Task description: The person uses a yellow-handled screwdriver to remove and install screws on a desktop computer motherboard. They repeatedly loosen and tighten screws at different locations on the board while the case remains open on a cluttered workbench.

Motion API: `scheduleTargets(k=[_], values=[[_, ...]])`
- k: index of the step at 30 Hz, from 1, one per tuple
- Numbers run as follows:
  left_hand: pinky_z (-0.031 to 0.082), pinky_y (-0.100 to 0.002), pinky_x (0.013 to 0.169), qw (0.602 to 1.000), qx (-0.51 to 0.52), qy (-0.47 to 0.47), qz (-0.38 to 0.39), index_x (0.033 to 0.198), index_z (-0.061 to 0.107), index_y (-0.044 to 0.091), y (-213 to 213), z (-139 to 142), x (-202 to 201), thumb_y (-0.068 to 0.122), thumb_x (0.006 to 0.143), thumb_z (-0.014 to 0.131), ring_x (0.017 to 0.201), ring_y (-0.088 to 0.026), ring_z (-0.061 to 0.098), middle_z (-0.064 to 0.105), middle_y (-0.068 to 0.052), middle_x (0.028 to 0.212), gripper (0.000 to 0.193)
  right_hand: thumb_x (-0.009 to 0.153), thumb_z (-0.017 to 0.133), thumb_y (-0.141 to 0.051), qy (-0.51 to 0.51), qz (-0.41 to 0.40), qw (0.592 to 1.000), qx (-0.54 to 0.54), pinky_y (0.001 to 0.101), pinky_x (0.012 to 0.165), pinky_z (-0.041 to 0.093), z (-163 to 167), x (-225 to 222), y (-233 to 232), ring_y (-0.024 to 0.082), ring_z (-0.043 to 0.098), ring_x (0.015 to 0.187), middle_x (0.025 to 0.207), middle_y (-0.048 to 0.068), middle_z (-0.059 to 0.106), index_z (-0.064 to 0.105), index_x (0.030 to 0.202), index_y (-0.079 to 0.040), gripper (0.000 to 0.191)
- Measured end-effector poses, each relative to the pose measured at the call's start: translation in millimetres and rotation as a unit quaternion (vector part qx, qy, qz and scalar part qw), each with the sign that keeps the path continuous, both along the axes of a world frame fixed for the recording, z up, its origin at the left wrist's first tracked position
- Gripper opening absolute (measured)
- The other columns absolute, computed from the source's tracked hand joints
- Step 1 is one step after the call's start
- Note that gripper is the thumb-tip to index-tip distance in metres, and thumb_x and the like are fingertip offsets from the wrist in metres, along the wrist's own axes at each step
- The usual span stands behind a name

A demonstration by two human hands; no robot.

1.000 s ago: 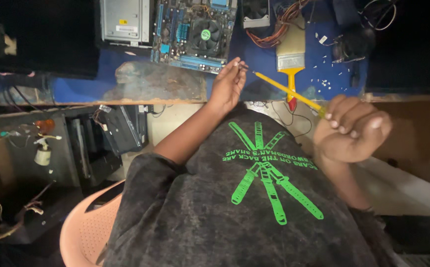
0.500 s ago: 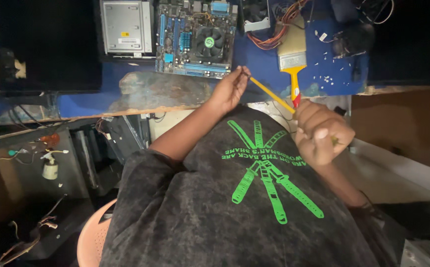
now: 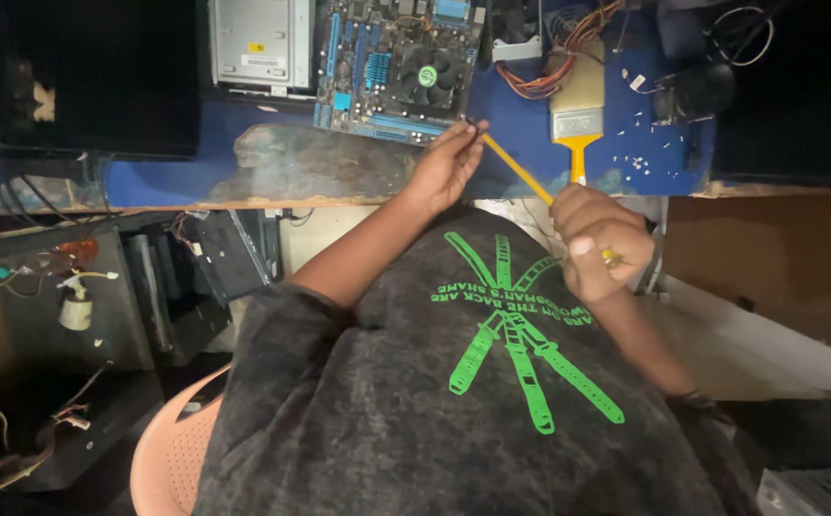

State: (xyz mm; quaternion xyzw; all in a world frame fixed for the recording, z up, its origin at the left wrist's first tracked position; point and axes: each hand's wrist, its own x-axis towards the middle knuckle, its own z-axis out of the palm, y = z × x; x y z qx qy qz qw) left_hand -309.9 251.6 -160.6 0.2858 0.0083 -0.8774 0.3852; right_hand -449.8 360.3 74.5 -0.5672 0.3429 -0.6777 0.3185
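A thin yellow rod-like tool [image 3: 516, 168] runs slantwise between my two hands over the table's near edge. My left hand [image 3: 446, 164] pinches its far tip, close to the lower edge of a blue motherboard [image 3: 392, 67] with a black fan. My right hand [image 3: 599, 241] is closed around the tool's near end, held above my chest. A dark grey shirt with a green print fills the lower part of the view.
On the blue table [image 3: 626, 143] lie a yellow-handled paintbrush [image 3: 576, 119], a grey metal drive box [image 3: 255, 43], a bundle of orange wires [image 3: 568, 57] and scattered small bits. A dark screen [image 3: 100, 76] stands at left. Below are computer parts and an orange plastic chair [image 3: 172, 449].
My right hand has moved left along the yellow tool and closed on its near end. My left hand has kept its pinch on the tip.
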Motion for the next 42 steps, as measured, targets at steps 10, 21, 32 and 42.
scheduleTargets(k=[10, 21, 32, 42], values=[[0.059, -0.024, 0.082, 1.000, 0.016, -0.008, 0.011, 0.123, 0.058, 0.005, 5.4, -3.7, -7.5, 0.003, 0.101, 0.061, 0.094, -0.012, 0.069, 0.069, -0.008, 0.118, 0.022, 0.098, 0.060, -0.011, 0.031, 0.018, 0.999, 0.015, 0.0406, 0.064, 0.045, -6.4, -2.8, -6.4, 0.026, 0.052, 0.066, 0.069, 0.010, 0.053, 0.048, 0.067, 0.000, 0.035], [0.059, -0.024, 0.081, 0.999, 0.037, -0.018, 0.012, 0.119, 0.057, 0.002, 4.8, -6.8, -4.2, 0.001, 0.100, 0.061, 0.094, -0.014, 0.069, 0.070, -0.011, 0.116, 0.019, 0.097, 0.061, -0.011, 0.020, 0.026, 0.999, 0.017, 0.0391, 0.061, 0.045, -8.3, -4.1, -11.7, 0.024, 0.051, 0.064, 0.067, 0.010, 0.052, 0.046, 0.067, 0.000, 0.036], [0.059, -0.027, 0.091, 1.000, -0.003, -0.006, -0.016, 0.120, 0.059, -0.005, 1.8, -12.3, 1.1, 0.002, 0.102, 0.058, 0.100, -0.016, 0.069, 0.069, -0.013, 0.120, 0.019, 0.099, 0.062, -0.009, 0.021, 0.050, 0.998, 0.042, 0.0386, 0.062, 0.045, -3.2, -8.2, -25.9, 0.023, 0.052, 0.064, 0.069, 0.010, 0.054, 0.049, 0.069, 0.000, 0.034], [0.059, -0.031, 0.076, 0.864, -0.355, -0.341, -0.100, 0.122, 0.063, 0.005, -15.5, 28.8, 45.5, 0.008, 0.100, 0.062, 0.089, -0.018, 0.071, 0.071, -0.007, 0.102, 0.023, 0.103, 0.064, -0.010, 0.036, 0.088, 0.994, 0.058, 0.0346, 0.059, 0.043, 5.7, -13.4, -65.8, 0.022, 0.052, 0.061, 0.071, 0.012, 0.054, 0.042, 0.069, -0.001, 0.041]])
